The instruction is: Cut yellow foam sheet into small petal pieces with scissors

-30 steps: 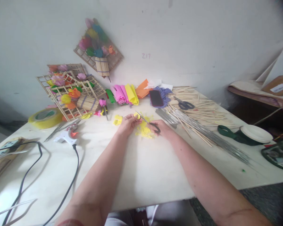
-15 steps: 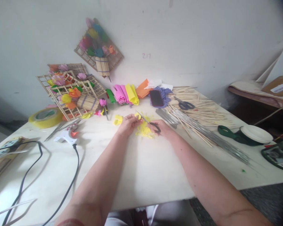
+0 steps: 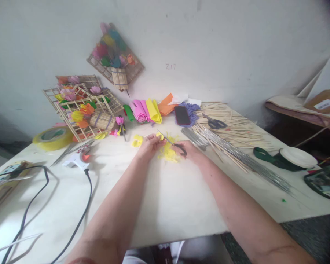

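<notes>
Head: left hand [image 3: 150,145] pinches rounded yellow paper [image 3: 160,136], right hand [image 3: 190,149] grasps black-handled scissors [image 3: 174,143]; yellow scraps [image 3: 167,154] cut, trimming seemingly unfinished.

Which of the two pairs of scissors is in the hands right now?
The scissors gripped by the right hand, over the yellow scraps; the other pair lies untouched among the wooden sticks, beyond the phone.

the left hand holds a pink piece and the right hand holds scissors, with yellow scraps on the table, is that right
One colour is wrong: the piece in the left hand is yellow, not pink, as the head view shows. The rest stands.
</notes>
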Available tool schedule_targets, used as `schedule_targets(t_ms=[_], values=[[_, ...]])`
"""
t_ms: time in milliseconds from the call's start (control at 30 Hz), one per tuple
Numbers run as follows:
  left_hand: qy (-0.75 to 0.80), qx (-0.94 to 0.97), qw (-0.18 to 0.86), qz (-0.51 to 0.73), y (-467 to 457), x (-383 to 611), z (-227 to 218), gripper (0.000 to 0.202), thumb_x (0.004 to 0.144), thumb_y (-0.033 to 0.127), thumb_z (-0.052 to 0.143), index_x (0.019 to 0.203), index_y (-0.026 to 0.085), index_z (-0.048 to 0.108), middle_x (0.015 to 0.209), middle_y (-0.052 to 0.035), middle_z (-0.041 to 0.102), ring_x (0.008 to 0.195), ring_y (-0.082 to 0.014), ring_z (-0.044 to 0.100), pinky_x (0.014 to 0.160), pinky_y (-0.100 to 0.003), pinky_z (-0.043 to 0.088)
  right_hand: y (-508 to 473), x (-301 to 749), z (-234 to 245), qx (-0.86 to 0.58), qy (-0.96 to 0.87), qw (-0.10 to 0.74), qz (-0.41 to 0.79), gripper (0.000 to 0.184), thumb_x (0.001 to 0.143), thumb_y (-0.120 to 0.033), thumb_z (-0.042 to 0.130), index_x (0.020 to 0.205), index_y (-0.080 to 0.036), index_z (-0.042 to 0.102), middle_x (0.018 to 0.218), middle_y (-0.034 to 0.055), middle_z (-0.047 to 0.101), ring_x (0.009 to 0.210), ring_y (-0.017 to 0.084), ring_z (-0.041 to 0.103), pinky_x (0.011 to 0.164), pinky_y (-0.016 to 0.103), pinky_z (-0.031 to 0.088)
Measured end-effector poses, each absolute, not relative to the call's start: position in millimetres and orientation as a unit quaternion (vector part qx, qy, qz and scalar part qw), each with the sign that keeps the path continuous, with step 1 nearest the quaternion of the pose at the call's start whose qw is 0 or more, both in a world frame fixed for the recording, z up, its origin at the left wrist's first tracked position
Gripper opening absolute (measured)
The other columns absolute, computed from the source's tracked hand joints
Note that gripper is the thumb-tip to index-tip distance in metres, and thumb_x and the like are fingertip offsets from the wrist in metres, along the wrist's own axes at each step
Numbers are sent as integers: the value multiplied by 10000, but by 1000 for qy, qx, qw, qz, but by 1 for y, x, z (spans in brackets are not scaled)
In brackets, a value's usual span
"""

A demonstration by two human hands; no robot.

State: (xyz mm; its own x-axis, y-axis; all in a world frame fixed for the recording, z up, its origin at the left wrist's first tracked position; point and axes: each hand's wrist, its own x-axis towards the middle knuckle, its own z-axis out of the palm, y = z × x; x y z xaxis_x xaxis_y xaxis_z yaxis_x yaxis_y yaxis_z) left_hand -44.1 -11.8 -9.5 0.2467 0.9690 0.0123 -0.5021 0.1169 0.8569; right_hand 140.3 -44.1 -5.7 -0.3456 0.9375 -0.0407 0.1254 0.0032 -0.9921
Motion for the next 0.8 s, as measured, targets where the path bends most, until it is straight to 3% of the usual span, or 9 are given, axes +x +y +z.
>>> schedule_targets(t_ms=[800], values=[[298,372,681,556,-10,-44,-11,188,656,188,723,664,116,549,652,-32,630,679,-143,654,713,-273,537,-43,138,-11,-439,-597,375,556,307,643,-411,697,625,-148,539,438,-65,421,334,39,338,294,171,263]])
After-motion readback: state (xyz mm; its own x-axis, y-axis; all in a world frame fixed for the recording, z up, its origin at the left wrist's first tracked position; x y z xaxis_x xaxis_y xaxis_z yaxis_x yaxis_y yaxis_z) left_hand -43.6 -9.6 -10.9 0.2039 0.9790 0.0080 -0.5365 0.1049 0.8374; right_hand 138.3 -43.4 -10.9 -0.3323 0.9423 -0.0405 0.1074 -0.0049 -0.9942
